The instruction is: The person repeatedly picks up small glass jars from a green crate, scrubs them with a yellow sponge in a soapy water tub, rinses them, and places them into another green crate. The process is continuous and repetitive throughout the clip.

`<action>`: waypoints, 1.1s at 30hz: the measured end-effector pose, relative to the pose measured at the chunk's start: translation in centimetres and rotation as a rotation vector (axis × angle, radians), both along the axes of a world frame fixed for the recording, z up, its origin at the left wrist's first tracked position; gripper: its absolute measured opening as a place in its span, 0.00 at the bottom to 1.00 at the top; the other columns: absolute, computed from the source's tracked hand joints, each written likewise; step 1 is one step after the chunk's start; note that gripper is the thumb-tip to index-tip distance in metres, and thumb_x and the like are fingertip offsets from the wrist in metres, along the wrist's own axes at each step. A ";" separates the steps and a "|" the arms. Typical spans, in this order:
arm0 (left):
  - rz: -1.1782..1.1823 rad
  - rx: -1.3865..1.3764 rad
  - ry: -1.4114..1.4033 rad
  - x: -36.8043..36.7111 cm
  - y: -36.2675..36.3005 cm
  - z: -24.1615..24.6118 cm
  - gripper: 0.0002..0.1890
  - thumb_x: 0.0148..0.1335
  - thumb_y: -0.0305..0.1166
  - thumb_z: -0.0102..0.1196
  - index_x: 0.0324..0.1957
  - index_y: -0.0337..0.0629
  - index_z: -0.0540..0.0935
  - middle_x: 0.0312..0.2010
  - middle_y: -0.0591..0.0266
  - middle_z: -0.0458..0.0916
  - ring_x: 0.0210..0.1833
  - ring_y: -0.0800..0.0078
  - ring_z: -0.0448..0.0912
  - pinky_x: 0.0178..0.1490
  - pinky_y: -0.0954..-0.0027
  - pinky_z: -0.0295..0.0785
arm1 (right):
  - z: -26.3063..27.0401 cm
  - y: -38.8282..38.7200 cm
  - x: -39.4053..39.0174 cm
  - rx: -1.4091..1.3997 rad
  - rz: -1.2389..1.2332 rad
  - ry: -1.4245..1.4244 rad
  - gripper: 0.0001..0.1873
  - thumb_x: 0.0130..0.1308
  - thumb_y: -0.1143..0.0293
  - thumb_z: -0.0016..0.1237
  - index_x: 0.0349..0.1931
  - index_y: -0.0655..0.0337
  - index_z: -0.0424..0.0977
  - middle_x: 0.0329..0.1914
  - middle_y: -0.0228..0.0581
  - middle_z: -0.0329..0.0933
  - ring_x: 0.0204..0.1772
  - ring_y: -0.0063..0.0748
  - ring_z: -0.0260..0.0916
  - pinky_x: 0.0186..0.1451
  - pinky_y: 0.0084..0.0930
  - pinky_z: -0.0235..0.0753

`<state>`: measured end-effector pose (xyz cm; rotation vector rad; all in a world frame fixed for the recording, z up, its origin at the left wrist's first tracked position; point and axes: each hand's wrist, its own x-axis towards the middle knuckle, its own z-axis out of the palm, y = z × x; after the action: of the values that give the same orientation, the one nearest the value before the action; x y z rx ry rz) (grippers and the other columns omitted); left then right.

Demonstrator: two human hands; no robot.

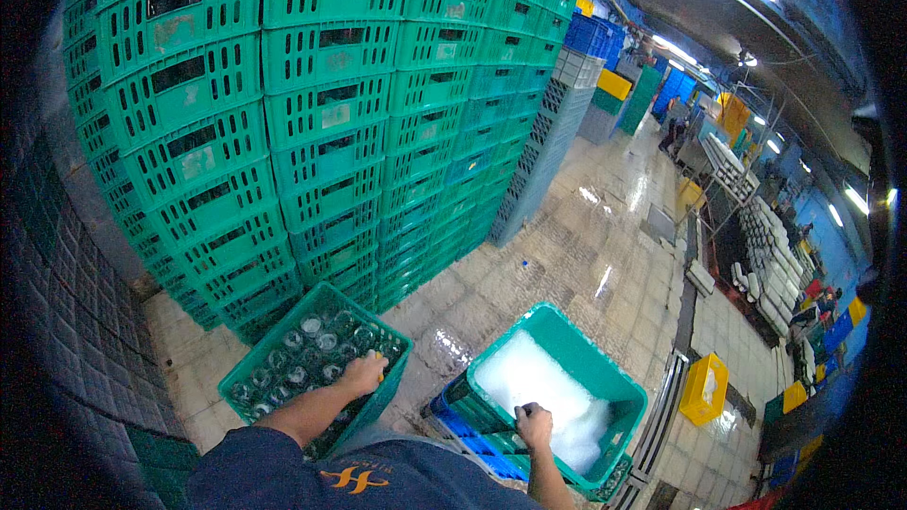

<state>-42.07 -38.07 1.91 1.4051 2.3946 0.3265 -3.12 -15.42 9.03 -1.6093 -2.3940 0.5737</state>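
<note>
My left hand point(363, 375) is over a green plastic crate point(392, 340) filled with several clear glass bottles or jars point(327, 341). A small yellow object point(383, 366) shows at its fingertips; its kind is unclear. My right hand point(536, 428) is closed around a small dark object point(526, 409), also too unclear to name. That hand is over the near side of a green plastic tub point(567, 337), just above white foam point(528, 379). The tub rests on other crates, with a blue crate point(489, 457) at the bottom left.
Tall stacks of green slotted crates point(333, 113) rise directly ahead. Grey crates point(542, 149) continue the row. The tiled floor point(560, 255) is wet and shiny. A metal drain grate point(659, 414) and a yellow crate point(703, 391) lie to the right. A person point(674, 124) is far back.
</note>
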 end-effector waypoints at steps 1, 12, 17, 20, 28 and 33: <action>-0.003 -0.021 -0.018 0.0 0.0 0.3 0.14 0.62 0.27 0.57 0.51 0.47 0.78 0.50 0.42 0.75 0.47 0.39 0.84 0.48 0.42 0.80 | -0.3 0.1 0.1 0.012 0.010 0.032 0.18 0.63 0.56 0.59 0.37 0.65 0.86 0.36 0.55 0.86 0.40 0.55 0.85 0.53 0.45 0.82; 0.078 -0.008 -0.077 -1.5 -0.9 3.8 0.23 0.53 0.31 0.67 0.53 0.54 0.81 0.51 0.45 0.78 0.54 0.39 0.81 0.53 0.44 0.78 | 1.7 -2.0 -3.8 0.396 0.252 0.397 0.16 0.56 0.75 0.63 0.46 0.64 0.77 0.51 0.55 0.78 0.56 0.57 0.76 0.56 0.51 0.79; 0.070 0.074 0.000 -2.3 -1.4 11.1 0.26 0.48 0.33 0.74 0.51 0.53 0.80 0.50 0.47 0.78 0.49 0.41 0.82 0.50 0.45 0.79 | 3.1 -7.2 -14.9 0.200 0.711 0.414 0.36 0.57 0.69 0.66 0.65 0.64 0.66 0.68 0.62 0.68 0.72 0.65 0.65 0.72 0.50 0.69; 0.077 0.107 0.005 -2.1 -1.8 14.8 0.26 0.47 0.34 0.73 0.51 0.51 0.81 0.48 0.47 0.79 0.50 0.41 0.82 0.51 0.46 0.79 | 2.8 -10.9 -22.5 -0.013 0.845 0.408 0.43 0.55 0.69 0.68 0.70 0.65 0.59 0.73 0.64 0.61 0.75 0.66 0.60 0.77 0.50 0.64; 0.070 0.368 -0.188 -2.3 -3.6 16.1 0.31 0.48 0.40 0.73 0.56 0.45 0.81 0.55 0.50 0.83 0.56 0.49 0.82 0.60 0.52 0.77 | 0.6 -14.4 -29.4 -0.290 0.833 0.569 0.51 0.47 0.65 0.68 0.74 0.58 0.59 0.69 0.52 0.72 0.69 0.54 0.72 0.72 0.42 0.73; 0.516 0.641 -0.839 -1.8 -5.2 16.6 0.30 0.55 0.21 0.68 0.61 0.41 0.74 0.47 0.56 0.82 0.29 0.67 0.84 0.29 0.67 0.79 | 1.5 -13.2 -29.7 -0.649 0.486 0.890 0.49 0.55 0.68 0.67 0.76 0.60 0.55 0.65 0.55 0.74 0.61 0.50 0.77 0.64 0.44 0.80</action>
<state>-43.88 -43.29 18.50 0.5667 1.9112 1.5629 -32.85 -28.62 10.55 -0.5911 -1.9199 1.8289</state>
